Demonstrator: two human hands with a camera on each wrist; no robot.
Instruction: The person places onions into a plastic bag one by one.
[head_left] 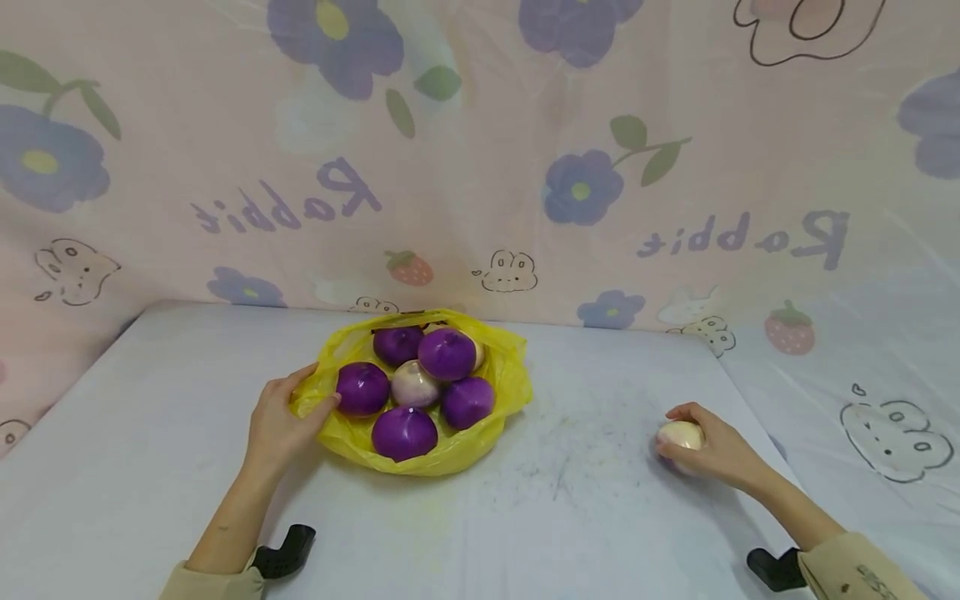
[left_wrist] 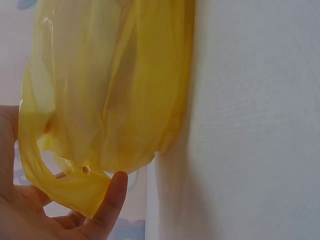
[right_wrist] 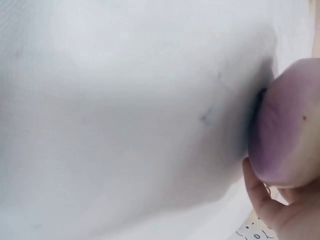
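A yellow plastic bag (head_left: 501,425) sits with its mouth spread wide, holding several glossy purple turnips (head_left: 405,433) and a pale one (head_left: 415,385) in the middle. My left hand (head_left: 281,417) grips the bag's left edge, thumb over the rim. In the left wrist view, the thumb and fingers pinch a loop of the yellow plastic (left_wrist: 75,192). Far to the right, my right hand (head_left: 712,446) holds a turnip (head_left: 681,435) close over the table, its pale side facing up. The right wrist view shows that turnip's (right_wrist: 280,130) purple underside.
Both hands work over a white-covered table (head_left: 585,517) with dark smudges between bag and right hand. Behind it hangs a printed curtain (head_left: 480,167) with flowers and rabbits. Black wrist mounts (head_left: 288,552) show near both sleeves.
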